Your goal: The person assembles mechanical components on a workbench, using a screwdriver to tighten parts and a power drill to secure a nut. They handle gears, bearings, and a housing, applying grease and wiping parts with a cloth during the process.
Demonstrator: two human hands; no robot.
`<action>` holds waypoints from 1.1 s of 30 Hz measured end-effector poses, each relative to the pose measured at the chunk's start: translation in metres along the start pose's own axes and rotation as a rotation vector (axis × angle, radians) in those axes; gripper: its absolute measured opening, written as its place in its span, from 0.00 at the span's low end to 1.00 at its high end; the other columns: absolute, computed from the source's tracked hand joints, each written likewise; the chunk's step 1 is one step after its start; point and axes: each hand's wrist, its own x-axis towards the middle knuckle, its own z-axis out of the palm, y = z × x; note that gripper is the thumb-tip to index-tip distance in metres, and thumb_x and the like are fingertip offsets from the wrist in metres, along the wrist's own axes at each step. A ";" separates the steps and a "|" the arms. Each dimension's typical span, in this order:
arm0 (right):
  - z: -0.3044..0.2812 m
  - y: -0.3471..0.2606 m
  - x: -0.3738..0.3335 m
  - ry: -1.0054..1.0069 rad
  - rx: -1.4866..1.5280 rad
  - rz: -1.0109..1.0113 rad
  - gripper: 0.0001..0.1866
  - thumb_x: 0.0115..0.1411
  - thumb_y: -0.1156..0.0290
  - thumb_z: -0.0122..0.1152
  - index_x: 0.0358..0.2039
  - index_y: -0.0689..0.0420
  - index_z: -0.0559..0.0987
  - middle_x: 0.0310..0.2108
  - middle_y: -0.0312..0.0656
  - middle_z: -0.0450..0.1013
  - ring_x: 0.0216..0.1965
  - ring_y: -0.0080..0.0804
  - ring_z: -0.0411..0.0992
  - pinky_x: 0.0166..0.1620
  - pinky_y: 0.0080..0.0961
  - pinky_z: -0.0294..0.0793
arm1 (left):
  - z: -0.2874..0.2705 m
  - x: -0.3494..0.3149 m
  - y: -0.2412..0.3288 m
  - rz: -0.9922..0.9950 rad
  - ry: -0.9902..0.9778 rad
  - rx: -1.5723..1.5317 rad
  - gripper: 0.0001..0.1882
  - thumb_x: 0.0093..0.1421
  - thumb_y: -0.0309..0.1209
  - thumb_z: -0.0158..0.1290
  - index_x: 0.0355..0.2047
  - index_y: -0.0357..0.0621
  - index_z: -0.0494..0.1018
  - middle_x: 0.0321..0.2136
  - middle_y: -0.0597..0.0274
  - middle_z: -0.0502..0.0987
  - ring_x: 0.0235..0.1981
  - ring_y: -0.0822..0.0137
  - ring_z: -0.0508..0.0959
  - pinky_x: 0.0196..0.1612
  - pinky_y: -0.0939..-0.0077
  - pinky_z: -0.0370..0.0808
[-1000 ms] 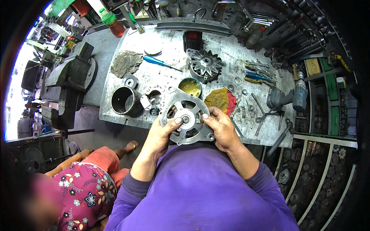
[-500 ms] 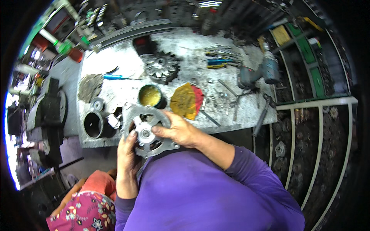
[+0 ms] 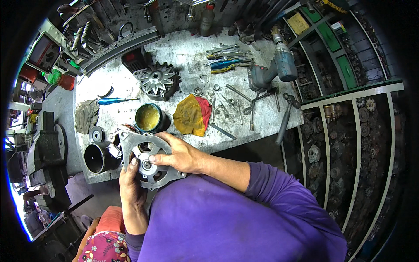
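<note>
The right hand point(image 3: 185, 156) has brought its thumb in from the rim of the plate point(image 3: 147, 166) toward the centre; with the left hand point(image 3: 132, 185), its fingers pinch it before the purple shirt point(image 3: 235, 218), by the tabletop point(image 3: 265, 122).

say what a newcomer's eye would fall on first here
Probably the roughly round metal housing, held in the left hand and right hand in front of the purple shirt. A spiky metal part sits beyond it on the bench, and a blue drill stands out toward the bench's right end.
</note>
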 end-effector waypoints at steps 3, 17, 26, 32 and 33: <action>0.000 0.001 0.001 0.005 -0.003 0.002 0.41 0.63 0.58 0.74 0.67 0.67 0.66 0.59 0.54 0.76 0.60 0.39 0.74 0.64 0.35 0.72 | 0.000 0.001 -0.001 -0.016 0.010 0.011 0.35 0.67 0.46 0.62 0.66 0.36 0.68 0.51 0.51 0.81 0.47 0.61 0.85 0.46 0.64 0.86; 0.002 0.008 -0.004 0.031 0.076 0.021 0.47 0.61 0.60 0.75 0.70 0.72 0.59 0.61 0.59 0.72 0.62 0.41 0.72 0.66 0.36 0.70 | -0.004 0.003 -0.008 -0.050 0.022 0.148 0.37 0.61 0.43 0.66 0.65 0.37 0.69 0.54 0.52 0.79 0.52 0.58 0.81 0.56 0.59 0.79; -0.044 -0.022 -0.043 0.252 0.135 -0.041 0.35 0.66 0.68 0.70 0.68 0.68 0.66 0.58 0.48 0.75 0.58 0.33 0.73 0.64 0.31 0.71 | 0.054 0.038 -0.010 -0.105 -0.248 0.300 0.31 0.65 0.43 0.63 0.63 0.36 0.73 0.52 0.55 0.81 0.51 0.64 0.81 0.56 0.65 0.77; -0.067 -0.018 -0.044 0.319 0.214 -0.061 0.27 0.69 0.70 0.66 0.64 0.65 0.71 0.55 0.44 0.77 0.54 0.29 0.75 0.60 0.29 0.74 | 0.073 0.068 -0.037 -0.134 -0.224 0.239 0.24 0.63 0.40 0.69 0.53 0.37 0.78 0.42 0.61 0.84 0.37 0.73 0.81 0.40 0.75 0.77; -0.069 -0.015 -0.042 0.325 0.200 -0.077 0.27 0.69 0.70 0.66 0.64 0.65 0.71 0.55 0.45 0.77 0.54 0.29 0.75 0.60 0.29 0.74 | 0.072 0.070 -0.039 -0.115 -0.235 0.197 0.25 0.63 0.39 0.69 0.54 0.37 0.77 0.42 0.60 0.84 0.39 0.72 0.82 0.41 0.75 0.77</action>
